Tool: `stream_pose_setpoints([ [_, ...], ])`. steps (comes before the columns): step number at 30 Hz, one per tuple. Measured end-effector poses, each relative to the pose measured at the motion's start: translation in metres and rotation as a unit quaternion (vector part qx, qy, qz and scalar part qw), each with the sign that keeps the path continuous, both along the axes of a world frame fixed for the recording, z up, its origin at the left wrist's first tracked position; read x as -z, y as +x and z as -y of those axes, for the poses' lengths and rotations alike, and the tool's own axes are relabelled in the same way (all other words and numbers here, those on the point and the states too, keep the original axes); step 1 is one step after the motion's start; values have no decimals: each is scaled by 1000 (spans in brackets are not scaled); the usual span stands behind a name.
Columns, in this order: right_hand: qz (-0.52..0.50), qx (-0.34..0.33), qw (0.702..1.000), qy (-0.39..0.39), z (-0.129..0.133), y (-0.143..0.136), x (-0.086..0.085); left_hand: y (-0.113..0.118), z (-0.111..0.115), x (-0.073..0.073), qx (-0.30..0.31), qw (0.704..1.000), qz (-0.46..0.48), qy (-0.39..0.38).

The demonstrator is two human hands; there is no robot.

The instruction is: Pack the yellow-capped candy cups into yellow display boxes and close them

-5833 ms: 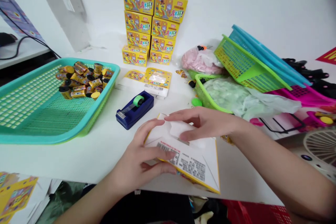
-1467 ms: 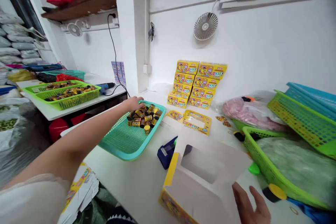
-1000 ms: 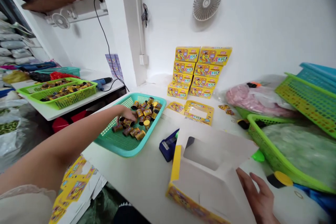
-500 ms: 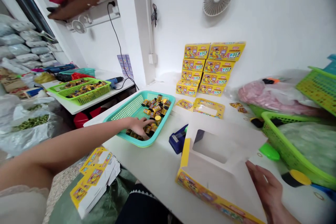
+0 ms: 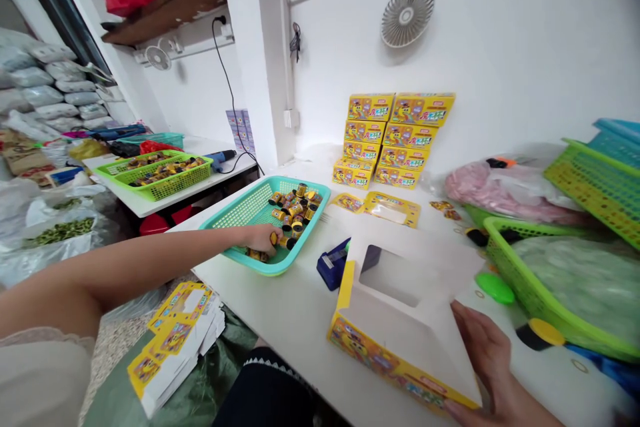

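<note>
My left hand (image 5: 263, 238) reaches down into the turquoise basket (image 5: 240, 212), its fingers curled round small yellow-and-black cups. One cup's yellow end (image 5: 273, 238) shows at the fingertips; how many the hand holds is hidden. More of these little cups (image 5: 299, 207) lie in a heap on the basket's right side. A yellow printed cardboard box (image 5: 395, 320) stands on the table with its white inside facing up and its windowed flap (image 5: 395, 273) raised. My right hand (image 5: 487, 347) grips the box's right end, thumb at the front corner and fingers along the side.
Behind the box stand a blue tape dispenser (image 5: 333, 263) and stacked yellow boxes (image 5: 385, 140). Green baskets (image 5: 555, 307) with plastic bags crowd the right side, near a larger black-and-yellow cup (image 5: 541, 333). Flat cartons (image 5: 175, 340) lie at lower left.
My left hand has closed from spread fingers onto cups in the basket. My right hand's thumb has come round onto the box's front corner. The view has shifted slightly.
</note>
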State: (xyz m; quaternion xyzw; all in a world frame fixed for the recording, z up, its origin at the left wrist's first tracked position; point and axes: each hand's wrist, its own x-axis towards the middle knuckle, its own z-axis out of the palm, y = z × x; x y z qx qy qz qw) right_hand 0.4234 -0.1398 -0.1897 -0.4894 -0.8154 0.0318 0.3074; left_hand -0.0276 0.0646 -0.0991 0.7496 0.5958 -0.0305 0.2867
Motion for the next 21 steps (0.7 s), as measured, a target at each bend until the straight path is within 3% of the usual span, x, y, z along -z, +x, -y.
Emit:
stream_pose_setpoints([
  [3,17,-4,1000,-5,1,-2,-2,0,0,-1,0,1000,13,5],
  [5,6,-7,1000,-2,2,-6,-4,1,2,-12,-4,999,41,29],
  [7,-15,-11,1000,1,3,-11,-8,5,8,-35,-2,994,83,69],
  [10,-40,-37,998,7,2,-18,-15,24,34,-81,22,980,150,130],
  [12,-52,-63,997,8,0,-21,-18,50,64,-108,68,967,182,162],
  [14,-64,-75,995,-6,-1,-23,-19,87,97,-120,227,919,192,260],
  [17,-110,-79,989,-55,0,-25,-20,150,132,-107,387,854,133,322],
  [19,-135,-98,982,-87,2,-27,-22,184,139,-86,496,798,79,331],
  [21,-139,-116,978,-101,3,-29,-24,206,136,-64,564,760,42,320],
])
